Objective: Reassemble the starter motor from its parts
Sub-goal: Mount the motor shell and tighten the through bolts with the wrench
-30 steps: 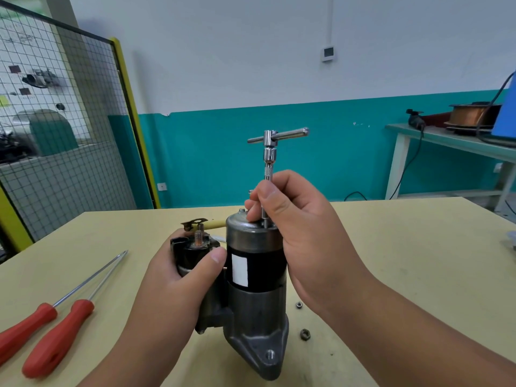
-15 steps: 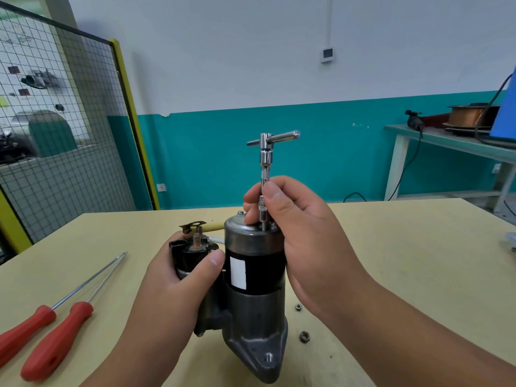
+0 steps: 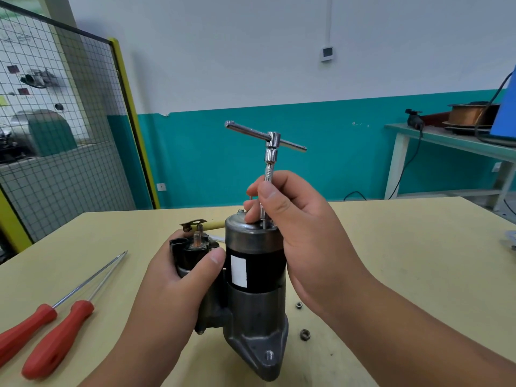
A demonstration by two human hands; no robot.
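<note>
The starter motor (image 3: 262, 269) stands upright on the table (image 3: 391, 261) between the two hands, its metal mounting foot at the bottom and its rounded grey cap at the top. The left hand (image 3: 178, 277) grips the smaller black cylinder (image 3: 192, 247) on the motor's side, with the thumb laid across the front, just short of the white label. The right hand (image 3: 301, 227) pinches the thin shaft of a T-handle wrench (image 3: 269, 152) between thumb and fingertips. The wrench stands nearly upright, its lower end on the motor's cap and its crossbar above the hand. Just beyond the left hand's fingers, a tan-sleeved wire with a metal tab (image 3: 195, 223) sticks out. Two small nuts (image 3: 305, 334) lie on the table just under the right wrist, beside the motor's foot. Two red-handled screwdrivers (image 3: 55, 339) lie side by side well out to the left of the left hand.
</note>
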